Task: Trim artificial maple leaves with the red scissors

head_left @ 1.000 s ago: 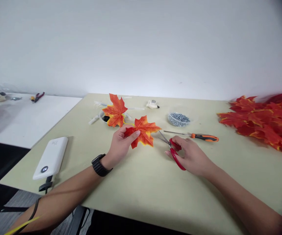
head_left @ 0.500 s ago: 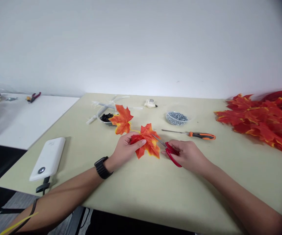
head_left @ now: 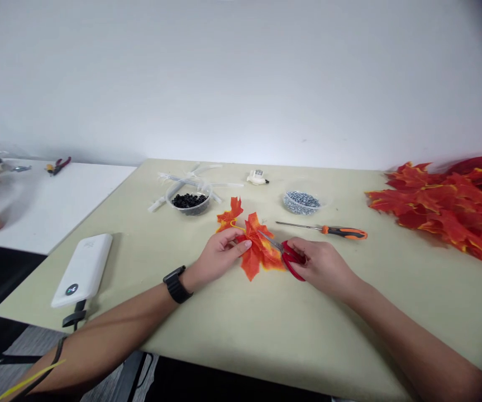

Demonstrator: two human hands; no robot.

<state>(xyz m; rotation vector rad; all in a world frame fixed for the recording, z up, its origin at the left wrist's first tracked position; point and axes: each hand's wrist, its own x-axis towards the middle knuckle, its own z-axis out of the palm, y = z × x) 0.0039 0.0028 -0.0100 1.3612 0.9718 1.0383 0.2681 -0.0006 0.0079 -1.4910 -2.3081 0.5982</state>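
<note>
Left fingers (head_left: 241,244) pinch a fabric maple leaf (head_left: 254,259) (yellow-edged), right fingers (head_left: 303,245) gripping red scissors (head_left: 291,267).

Beyond the leaf (head_left: 257,251), a hand's path is obstructed by the plastic tub (head_left: 189,200) and the dish of screws (head_left: 301,202), with a gap left between them. A second leaf (head_left: 229,216) lies against its far-left edge. To the right of the leaf, the screwdriver (head_left: 343,233) crosses the way, and the leaf pile (head_left: 437,209) lies farther out. To its left, passage is limited by the power bank (head_left: 82,271).
</note>
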